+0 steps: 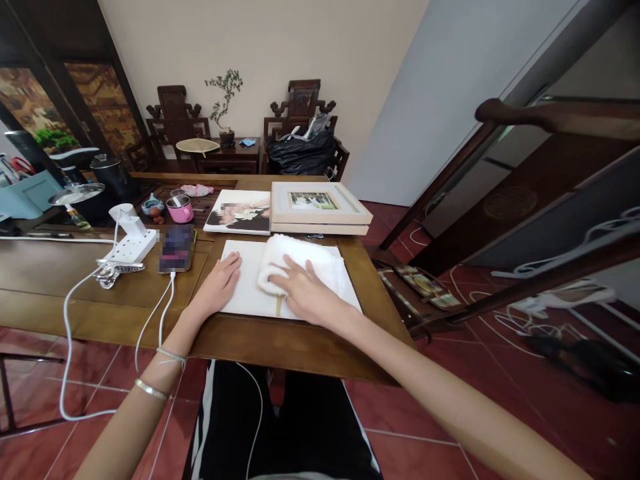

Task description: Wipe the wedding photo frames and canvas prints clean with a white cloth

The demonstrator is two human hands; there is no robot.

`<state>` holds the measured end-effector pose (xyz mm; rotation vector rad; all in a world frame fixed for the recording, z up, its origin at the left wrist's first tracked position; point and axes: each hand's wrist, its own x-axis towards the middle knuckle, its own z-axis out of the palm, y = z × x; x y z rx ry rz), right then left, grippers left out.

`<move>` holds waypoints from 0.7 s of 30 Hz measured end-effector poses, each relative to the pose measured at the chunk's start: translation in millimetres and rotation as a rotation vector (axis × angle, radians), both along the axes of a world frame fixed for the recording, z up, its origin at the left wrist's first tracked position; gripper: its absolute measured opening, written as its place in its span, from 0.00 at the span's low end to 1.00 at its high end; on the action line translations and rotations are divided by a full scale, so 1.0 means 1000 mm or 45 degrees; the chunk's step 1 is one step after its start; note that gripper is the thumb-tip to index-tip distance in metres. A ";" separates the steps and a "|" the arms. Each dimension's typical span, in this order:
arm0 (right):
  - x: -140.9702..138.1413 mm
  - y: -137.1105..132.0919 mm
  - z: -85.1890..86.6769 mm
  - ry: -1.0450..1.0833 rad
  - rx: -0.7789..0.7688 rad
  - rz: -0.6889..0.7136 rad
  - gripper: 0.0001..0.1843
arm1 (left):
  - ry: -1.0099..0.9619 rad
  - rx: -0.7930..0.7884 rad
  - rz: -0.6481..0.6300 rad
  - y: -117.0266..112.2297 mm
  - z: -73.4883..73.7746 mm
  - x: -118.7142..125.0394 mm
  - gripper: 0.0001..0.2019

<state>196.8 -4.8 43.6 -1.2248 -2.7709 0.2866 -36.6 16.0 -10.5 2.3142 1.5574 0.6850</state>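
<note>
A white board or panel [245, 293] lies flat on the wooden table near its front edge. My left hand [223, 280] rests flat on the board's left side, fingers stretched out, holding nothing. A folded white towel [293, 250] lies on the board's middle and right part. My right hand [305, 290] presses on the towel from above, with its fingers bent into the folds. A small tan strip [279, 307] shows on the board just below the towel. The towel hides much of the board's right half.
Behind the board are a photo print panel [240, 217] and stacked cream picture frames [320, 207]. To the left are a charging phone [176, 248], a white power strip [135, 245], and a pink cup [180, 210]. Cables hang over the table edge. A wooden chair [500, 193] stands right.
</note>
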 end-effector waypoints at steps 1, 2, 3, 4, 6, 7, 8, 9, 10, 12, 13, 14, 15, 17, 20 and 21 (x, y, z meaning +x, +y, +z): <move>0.001 -0.013 0.001 -0.009 -0.009 0.033 0.34 | -0.001 -0.002 0.001 0.000 0.000 0.000 0.25; 0.002 -0.026 0.002 -0.020 -0.027 0.069 0.35 | -0.001 -0.005 0.002 -0.001 0.000 0.001 0.25; 0.004 -0.039 0.004 -0.032 -0.054 0.108 0.36 | -0.001 -0.010 0.003 -0.001 0.001 0.001 0.25; 0.006 -0.052 0.006 -0.043 -0.086 0.150 0.36 | -0.002 -0.012 0.004 -0.001 0.001 0.001 0.25; 0.010 -0.071 0.012 -0.060 -0.145 0.240 0.36 | -0.001 -0.011 0.004 -0.001 0.001 0.001 0.25; 0.012 -0.078 0.015 -0.064 -0.166 0.281 0.36 | 0.000 -0.009 0.004 -0.001 0.001 0.001 0.25; 0.014 -0.081 0.017 -0.063 -0.178 0.313 0.35 | 0.001 -0.008 0.004 -0.001 0.000 0.001 0.25; 0.015 -0.082 0.018 -0.057 -0.182 0.335 0.35 | 0.001 -0.005 0.003 0.000 0.000 0.001 0.25; 0.016 -0.080 0.019 -0.047 -0.178 0.340 0.35 | 0.001 -0.004 0.004 0.000 0.000 0.000 0.25; 0.016 -0.067 0.016 -0.021 -0.145 0.309 0.36 | -0.003 -0.001 0.001 0.000 -0.001 0.000 0.25; 0.015 -0.057 0.014 -0.011 -0.118 0.282 0.36 | -0.005 0.001 -0.001 0.000 -0.001 0.000 0.25; 0.013 -0.046 0.012 -0.007 -0.091 0.251 0.36 | -0.007 0.002 -0.003 0.001 -0.001 0.000 0.25; 0.010 -0.033 0.009 -0.010 -0.063 0.214 0.36 | -0.009 0.002 -0.004 0.001 -0.002 0.000 0.24; 0.002 -0.007 0.006 -0.028 -0.008 0.137 0.34 | -0.013 0.000 -0.004 0.001 -0.002 0.000 0.24; -0.013 0.022 0.004 -0.065 0.042 0.028 0.32 | -0.021 -0.002 -0.002 0.001 -0.002 -0.001 0.24; -0.018 0.027 0.004 -0.077 0.044 0.002 0.33 | -0.023 -0.002 -0.001 0.001 -0.002 -0.001 0.24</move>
